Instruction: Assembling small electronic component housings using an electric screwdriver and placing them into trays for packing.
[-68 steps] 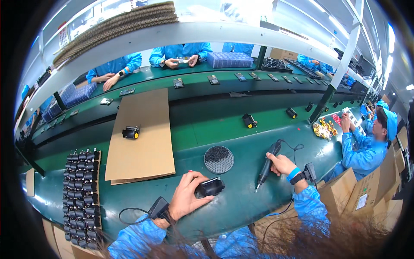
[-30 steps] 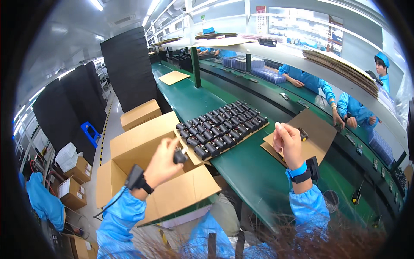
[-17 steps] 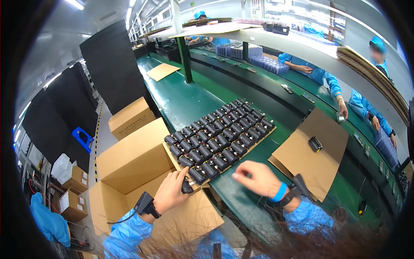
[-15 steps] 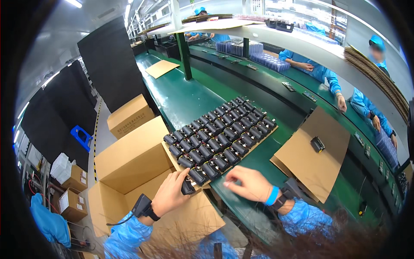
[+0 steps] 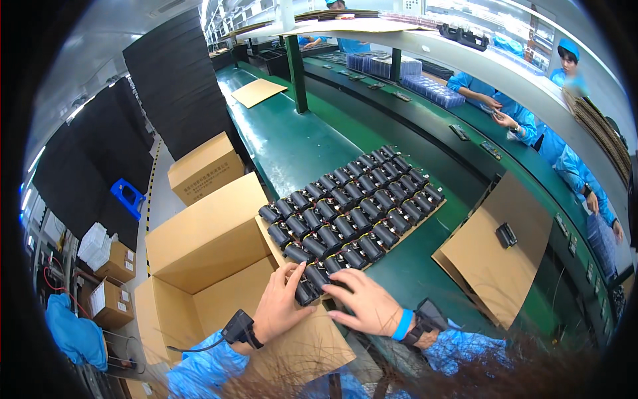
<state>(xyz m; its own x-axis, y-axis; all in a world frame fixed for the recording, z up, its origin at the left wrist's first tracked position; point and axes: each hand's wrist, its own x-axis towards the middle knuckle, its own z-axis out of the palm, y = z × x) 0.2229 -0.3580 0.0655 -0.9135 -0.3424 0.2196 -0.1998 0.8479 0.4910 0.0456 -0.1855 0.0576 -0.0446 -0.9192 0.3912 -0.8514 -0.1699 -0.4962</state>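
Rows of black cylindrical parts [image 5: 329, 236] with small white and yellow-red leads lie packed on a cardboard sheet [image 5: 266, 233]. At the near corner of the rows, my left hand [image 5: 280, 304] pinches the corner black cylindrical part [image 5: 306, 292] between thumb and fingers. My right hand [image 5: 369, 306], wearing a blue wristband, reaches in from the right with its fingers apart. Its fingertips are at the near edge of the rows, close to the same part; whether they press on it is hard to tell.
Below left of the sheet stands an open carton [image 5: 219, 279], with a closed carton [image 5: 206, 169] behind it. A folded cardboard piece [image 5: 492, 259] on the right carries a single black part [image 5: 506, 235]. Co-workers in blue sit across the green conveyor [image 5: 425, 113].
My right hand has moved left to the near corner of the rows, beside my left hand. My left hand stays at the corner part. The whole view has shifted slightly.
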